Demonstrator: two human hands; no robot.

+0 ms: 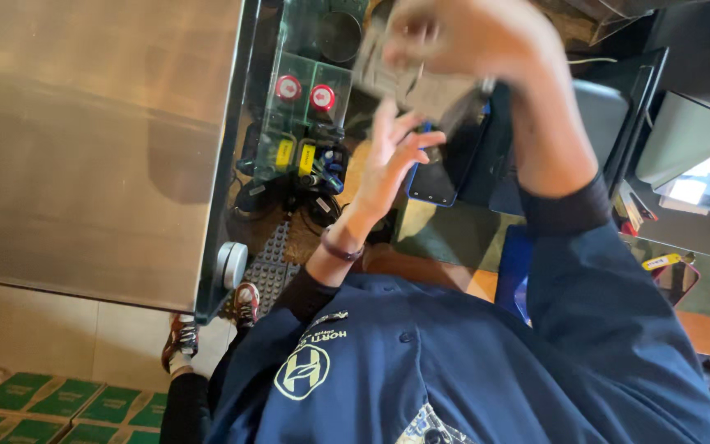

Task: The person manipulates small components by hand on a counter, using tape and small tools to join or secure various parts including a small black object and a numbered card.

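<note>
The right hand is raised close to the camera, fingers pinched on a blurred wad of paper notes — thin, limp and light, likely to slip or bend, so best taken flat across the middle. The left hand is open, fingers spread, just below the notes. A blue-edged phone lies on the surface beside it.

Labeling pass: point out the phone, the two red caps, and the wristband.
phone (435, 182): head view, dark screen near blue edge.
red caps (288, 87): head view, left cap's top.
wristband (340, 250): head view, band on wrist.
</note>
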